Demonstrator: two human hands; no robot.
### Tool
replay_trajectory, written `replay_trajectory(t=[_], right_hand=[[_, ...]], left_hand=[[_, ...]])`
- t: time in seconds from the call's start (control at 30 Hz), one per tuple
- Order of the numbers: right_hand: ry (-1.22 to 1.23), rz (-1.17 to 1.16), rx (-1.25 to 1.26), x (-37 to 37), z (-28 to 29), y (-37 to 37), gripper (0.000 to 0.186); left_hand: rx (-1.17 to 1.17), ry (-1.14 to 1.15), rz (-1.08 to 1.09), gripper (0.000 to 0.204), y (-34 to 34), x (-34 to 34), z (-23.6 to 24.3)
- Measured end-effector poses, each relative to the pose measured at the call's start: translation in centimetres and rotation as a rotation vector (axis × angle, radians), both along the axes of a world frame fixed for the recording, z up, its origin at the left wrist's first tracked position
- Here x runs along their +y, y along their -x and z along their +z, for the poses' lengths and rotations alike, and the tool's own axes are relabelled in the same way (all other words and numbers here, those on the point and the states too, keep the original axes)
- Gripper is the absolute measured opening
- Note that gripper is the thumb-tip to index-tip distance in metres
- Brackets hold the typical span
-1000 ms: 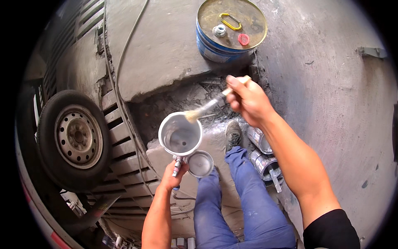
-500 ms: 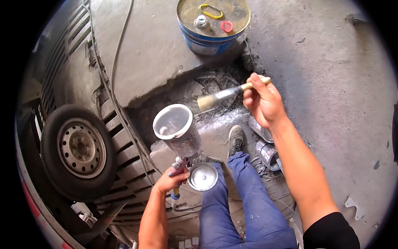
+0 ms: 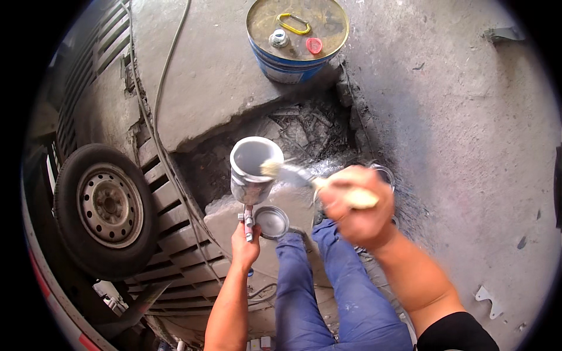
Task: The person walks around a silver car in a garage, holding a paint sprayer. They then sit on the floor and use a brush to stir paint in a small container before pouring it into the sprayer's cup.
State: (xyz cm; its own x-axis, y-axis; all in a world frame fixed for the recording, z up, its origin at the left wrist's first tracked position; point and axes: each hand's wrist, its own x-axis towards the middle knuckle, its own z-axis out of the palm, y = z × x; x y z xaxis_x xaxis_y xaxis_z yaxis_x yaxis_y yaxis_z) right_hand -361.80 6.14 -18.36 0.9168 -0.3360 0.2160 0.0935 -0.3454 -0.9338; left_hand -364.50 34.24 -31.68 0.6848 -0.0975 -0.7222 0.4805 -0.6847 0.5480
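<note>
My left hand [image 3: 246, 244] is closed round the handle of a spray gun [image 3: 249, 219]. On top of the gun stands a pale plastic paint cup [image 3: 252, 186], its mouth uncovered and facing up. A round metallic lid [image 3: 271, 222] is beside the gun, next to my left fingers; how it is held cannot be made out. In my right hand [image 3: 364, 205] is a paintbrush [image 3: 298, 174] with a pale wooden handle, blurred by motion. The brush's bristles appear at the right rim of the cup; whether they touch it is unclear.
Ahead is a blue drum [image 3: 293, 69] with a yellow carabiner [image 3: 294, 23] and red cap [image 3: 314, 45] on top. A dirty pit [image 3: 316, 126] lies before my feet. At left, a wheel [image 3: 108, 205] rests by slatted grating [image 3: 175, 187]; hoses [image 3: 157, 111] run across the floor.
My right hand has swung down and inward, bringing the brush from above the pit to the cup's rim. My left hand has raised the spray gun slightly, and the cup stands more upright.
</note>
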Motion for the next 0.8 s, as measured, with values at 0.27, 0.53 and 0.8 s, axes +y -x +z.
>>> replay_trajectory(t=[0.27,0.53,0.8], right_hand=[[0.477,0.285,-0.061,1.2,-1.9,0.5,0.022],[0.367,0.275,-0.067,2.9,-1.6,-1.9,0.02],[0.343,0.209,-0.069,2.5,-1.1,-1.0,0.025]], left_hand=[[-0.026,-0.15,0.007,0.027,1.3,-2.5,-0.7],[-0.043,-0.158,0.035,0.028,1.6,-2.4,-1.2],[-0.074,-0.251,0.049,0.029,1.5,-1.6,-1.5]])
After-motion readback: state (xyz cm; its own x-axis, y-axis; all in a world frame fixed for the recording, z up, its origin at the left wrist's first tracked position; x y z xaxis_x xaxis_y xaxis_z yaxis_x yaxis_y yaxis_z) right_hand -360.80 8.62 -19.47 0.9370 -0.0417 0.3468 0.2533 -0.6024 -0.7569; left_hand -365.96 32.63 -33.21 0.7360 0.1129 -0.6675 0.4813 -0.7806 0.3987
